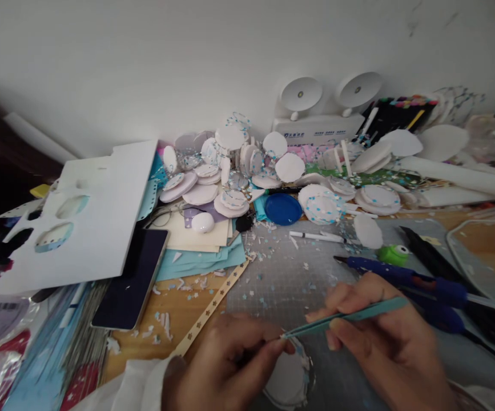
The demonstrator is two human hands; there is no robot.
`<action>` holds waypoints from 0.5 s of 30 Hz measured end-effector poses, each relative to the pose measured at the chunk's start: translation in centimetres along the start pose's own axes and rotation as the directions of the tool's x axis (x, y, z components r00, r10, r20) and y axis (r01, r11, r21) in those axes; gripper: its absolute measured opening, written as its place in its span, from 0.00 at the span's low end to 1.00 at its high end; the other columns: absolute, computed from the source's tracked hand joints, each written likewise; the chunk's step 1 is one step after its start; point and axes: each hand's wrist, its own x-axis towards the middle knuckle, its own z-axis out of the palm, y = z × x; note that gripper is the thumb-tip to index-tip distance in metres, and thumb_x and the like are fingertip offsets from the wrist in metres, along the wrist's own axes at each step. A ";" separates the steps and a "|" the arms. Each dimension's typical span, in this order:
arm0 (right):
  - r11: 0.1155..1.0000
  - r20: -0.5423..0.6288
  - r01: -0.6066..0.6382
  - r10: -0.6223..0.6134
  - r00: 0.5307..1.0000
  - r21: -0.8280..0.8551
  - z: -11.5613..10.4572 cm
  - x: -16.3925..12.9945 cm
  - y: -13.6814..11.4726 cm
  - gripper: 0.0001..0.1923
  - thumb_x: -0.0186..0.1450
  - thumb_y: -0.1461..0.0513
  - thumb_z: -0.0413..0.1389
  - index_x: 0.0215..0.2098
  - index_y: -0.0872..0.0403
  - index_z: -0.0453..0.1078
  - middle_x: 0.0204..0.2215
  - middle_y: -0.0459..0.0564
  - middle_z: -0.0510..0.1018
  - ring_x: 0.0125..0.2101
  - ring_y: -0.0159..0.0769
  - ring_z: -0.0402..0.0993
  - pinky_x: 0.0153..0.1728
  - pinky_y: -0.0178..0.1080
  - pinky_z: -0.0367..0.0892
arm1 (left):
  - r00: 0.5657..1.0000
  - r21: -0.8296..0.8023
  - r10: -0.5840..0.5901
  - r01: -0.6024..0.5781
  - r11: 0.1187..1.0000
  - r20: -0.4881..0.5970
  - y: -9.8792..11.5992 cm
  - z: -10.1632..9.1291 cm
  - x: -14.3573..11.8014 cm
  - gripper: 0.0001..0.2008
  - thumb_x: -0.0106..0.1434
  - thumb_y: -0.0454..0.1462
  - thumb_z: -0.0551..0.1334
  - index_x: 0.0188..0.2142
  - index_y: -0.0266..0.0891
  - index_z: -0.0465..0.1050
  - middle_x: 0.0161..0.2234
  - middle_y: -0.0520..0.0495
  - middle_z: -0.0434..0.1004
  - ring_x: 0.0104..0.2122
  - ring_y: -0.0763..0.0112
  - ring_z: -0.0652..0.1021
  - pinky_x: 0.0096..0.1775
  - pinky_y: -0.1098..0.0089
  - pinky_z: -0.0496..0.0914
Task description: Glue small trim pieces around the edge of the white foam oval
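Teal tweezers [373, 310] lie between the thumb and fingers of my right hand [384, 342], slanting down to the left. Their tips meet the pinched thumb and forefinger of my left hand [238, 359]. What that pinch holds is too small and covered to make out. Just below the fingertips is a round white disc [288, 379] with pale blue bits along its rim, partly hidden by my left hand. It rests on the grey cutting mat [268, 285], where small star-shaped bits and paper scraps are scattered.
Many white discs [290, 167] pile up along the wall, some edged with blue stars. A blue glue gun [410, 279], green frog-like figure [393, 255] and white pen [318, 236] lie to the right. Left are a phone [131, 279], cut white board [97, 228] and star-punched strip [213, 308].
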 end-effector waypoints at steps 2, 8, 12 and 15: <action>1.000 -0.015 0.000 0.000 1.000 0.015 0.0 0.0 0.1 0.06 0.67 0.63 0.60 0.36 0.45 0.68 0.24 0.39 0.72 0.24 0.27 0.77 0.32 0.30 0.77 | 1.000 0.009 0.001 -0.001 1.000 0.014 0.1 -0.1 0.1 0.18 0.70 0.45 0.58 0.34 0.39 0.84 0.26 0.45 0.82 0.26 0.70 0.78 0.28 0.73 0.66; 0.999 -0.031 -0.023 0.024 0.999 0.047 0.4 0.2 0.2 0.06 0.66 0.63 0.61 0.35 0.46 0.69 0.24 0.39 0.74 0.21 0.27 0.75 0.30 0.32 0.78 | 0.999 0.007 0.006 -0.006 1.000 0.051 0.1 -0.3 0.2 0.18 0.69 0.44 0.59 0.33 0.37 0.84 0.26 0.42 0.82 0.26 0.68 0.78 0.29 0.73 0.67; 0.998 -0.141 0.061 -0.058 0.988 0.017 0.6 0.8 0.0 0.06 0.64 0.63 0.63 0.33 0.47 0.70 0.25 0.41 0.76 0.21 0.29 0.77 0.24 0.30 0.77 | 0.998 -0.063 -0.065 0.066 0.996 0.014 0.0 -0.2 0.3 0.17 0.68 0.44 0.59 0.36 0.38 0.85 0.29 0.42 0.85 0.27 0.68 0.79 0.28 0.73 0.68; 0.945 -0.173 0.234 -0.276 0.945 -0.230 0.1 0.5 -0.4 0.09 0.62 0.68 0.62 0.35 0.47 0.70 0.29 0.41 0.80 0.30 0.32 0.83 0.32 0.30 0.79 | 0.996 -0.198 -0.087 0.091 0.976 0.031 0.0 -0.1 0.6 0.18 0.67 0.47 0.61 0.38 0.38 0.85 0.31 0.41 0.85 0.28 0.68 0.79 0.29 0.74 0.68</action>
